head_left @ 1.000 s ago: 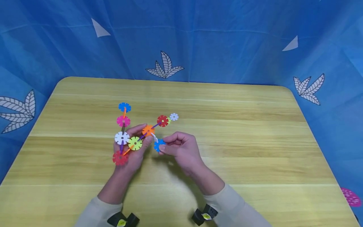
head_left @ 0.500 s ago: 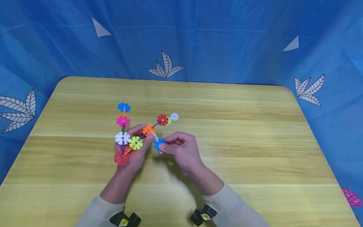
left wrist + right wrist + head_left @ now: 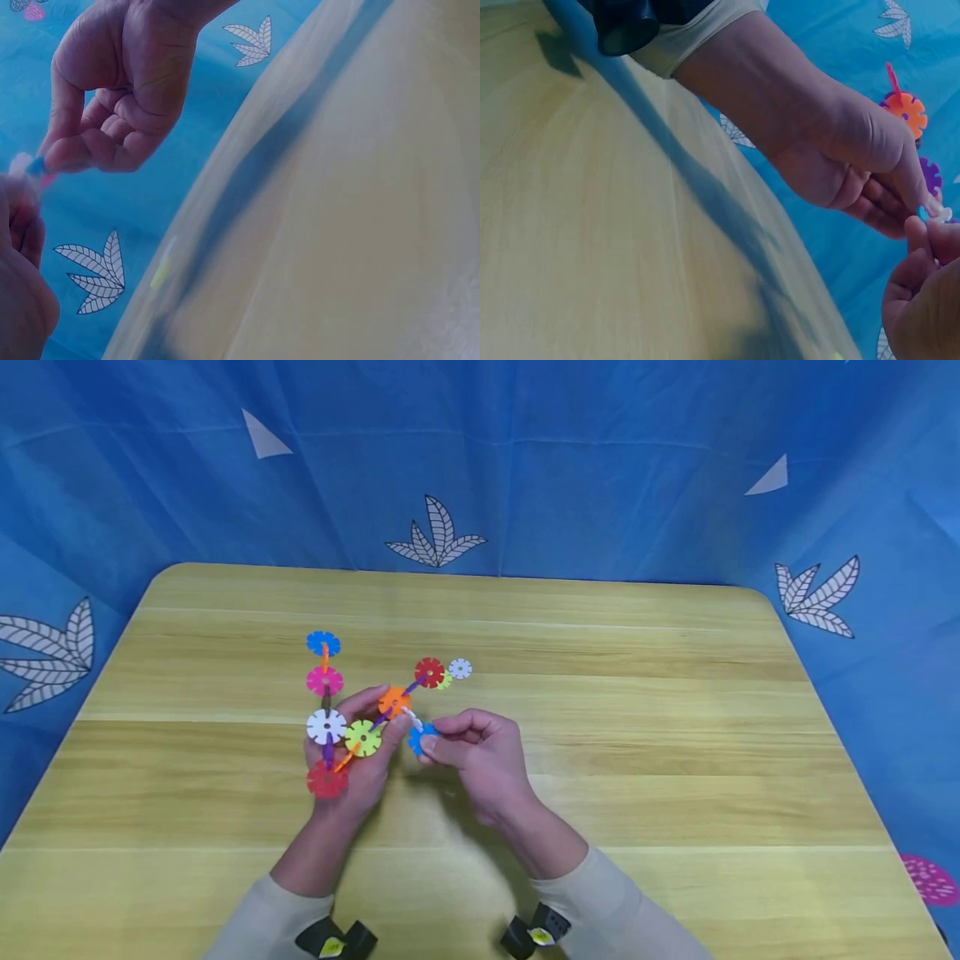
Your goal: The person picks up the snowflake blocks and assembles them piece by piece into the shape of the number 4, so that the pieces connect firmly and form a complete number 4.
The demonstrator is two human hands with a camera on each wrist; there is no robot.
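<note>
A chain of notched plastic snowflake discs, linked by further discs seen edge-on, is held above the table. My left hand point(image 3: 366, 777) grips it near the orange disc point(image 3: 394, 701), thumb and index finger on either side. My right hand point(image 3: 491, 768) pinches a blue disc point(image 3: 417, 740) between thumb and index finger. A white disc point(image 3: 410, 717), edge-on, stands between the blue and orange ones. Over my left palm lie a lime disc point(image 3: 363, 738), a white disc point(image 3: 326, 727) and a red disc point(image 3: 327, 779). Fingertips mostly cover the joint in both wrist views.
A pink disc point(image 3: 325, 681) and another blue disc point(image 3: 323, 643) extend from the chain at upper left. A dark red disc point(image 3: 430, 672) and a small white disc point(image 3: 461, 669) extend at upper right. Beneath is a wooden table point(image 3: 637, 710), backed by a blue curtain point(image 3: 600, 468).
My left hand and the chain's left branch have tilted slightly, the lower red disc shifting right and the top blue disc a little left. The right hand keeps its pinch on the blue disc.
</note>
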